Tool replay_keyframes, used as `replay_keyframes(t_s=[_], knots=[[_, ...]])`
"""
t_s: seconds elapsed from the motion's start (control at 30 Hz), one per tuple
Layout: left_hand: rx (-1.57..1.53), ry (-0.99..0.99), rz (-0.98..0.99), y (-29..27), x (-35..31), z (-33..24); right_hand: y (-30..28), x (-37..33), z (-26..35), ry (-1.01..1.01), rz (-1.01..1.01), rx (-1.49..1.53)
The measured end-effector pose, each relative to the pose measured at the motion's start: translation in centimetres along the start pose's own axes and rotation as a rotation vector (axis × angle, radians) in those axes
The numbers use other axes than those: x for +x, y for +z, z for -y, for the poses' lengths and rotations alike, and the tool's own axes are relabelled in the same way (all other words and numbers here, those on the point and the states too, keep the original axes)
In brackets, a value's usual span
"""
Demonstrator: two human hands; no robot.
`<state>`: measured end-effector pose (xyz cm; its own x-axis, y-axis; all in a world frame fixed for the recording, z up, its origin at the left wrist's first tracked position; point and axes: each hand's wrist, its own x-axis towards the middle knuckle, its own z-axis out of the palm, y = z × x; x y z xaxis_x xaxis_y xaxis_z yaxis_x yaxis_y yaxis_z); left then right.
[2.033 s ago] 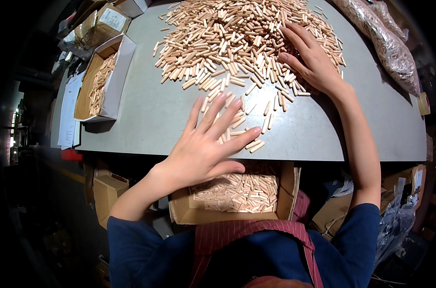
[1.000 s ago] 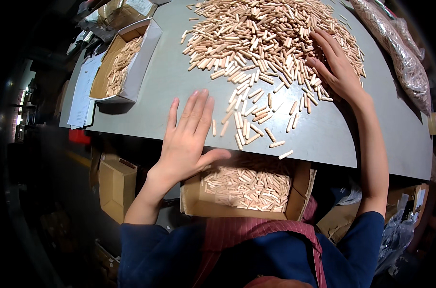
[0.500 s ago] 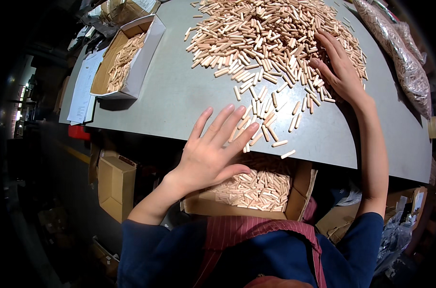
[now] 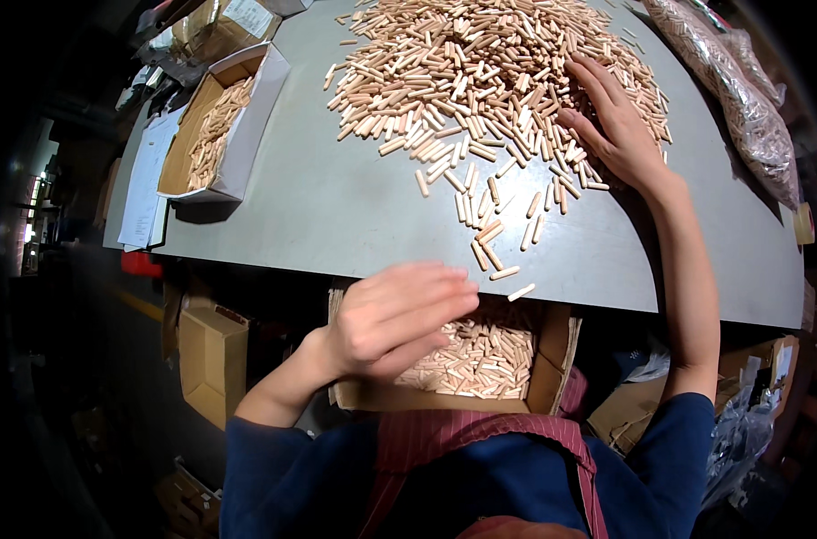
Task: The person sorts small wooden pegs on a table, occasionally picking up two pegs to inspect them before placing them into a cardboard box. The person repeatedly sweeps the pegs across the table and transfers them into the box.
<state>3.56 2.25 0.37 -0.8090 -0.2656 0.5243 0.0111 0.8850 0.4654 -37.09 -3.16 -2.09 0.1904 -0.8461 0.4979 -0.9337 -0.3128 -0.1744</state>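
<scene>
Clearly, the loose pegs (image 4: 490,233) at frame centre call for a flat, low palm, not a pinch, lest they roll. The left hand (image 4: 404,314), lower centre, has fingers pressed together over the box (image 4: 552,364); I cannot tell if it holds any. The right hand (image 4: 617,135), upper right, spreads loosely at the pile (image 4: 462,81); light contact there should limit scattering.

Pegs (image 4: 444,85): smooth wood | tabletop (image 4: 337,211): smooth, semi-gloss | bag (image 4: 739,106), right edge: glossy plastic | carton (image 4: 558,355), below near edge: matt cardboard
</scene>
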Motion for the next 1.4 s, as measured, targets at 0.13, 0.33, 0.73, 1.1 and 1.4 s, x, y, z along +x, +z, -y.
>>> replay_keyframes(t_s=[0.13, 0.33, 0.73, 1.1, 1.4], knots=[[0.14, 0.02, -0.085, 0.1, 2.8, 1.8, 0.1, 0.0, 0.0, -0.019, -0.012, -0.019], [0.33, 0.054, -0.006, 0.3, 8.9, 5.8, -0.2, -0.1, -0.1, -0.044, 0.002, -0.045], [0.3, 0.001, 0.097, 0.7, 8.4, 4.9, 0.3, -0.5, -0.5, -0.051, -0.011, -0.067], [0.299, -0.044, 0.151, 0.1, 6.7, 2.3, 0.3, -0.4, -0.5, -0.064, -0.022, -0.065], [0.327, -0.044, 0.158, 0.1, 5.2, 1.0, 0.6, -0.4, -0.8, -0.077, -0.03, -0.088]])
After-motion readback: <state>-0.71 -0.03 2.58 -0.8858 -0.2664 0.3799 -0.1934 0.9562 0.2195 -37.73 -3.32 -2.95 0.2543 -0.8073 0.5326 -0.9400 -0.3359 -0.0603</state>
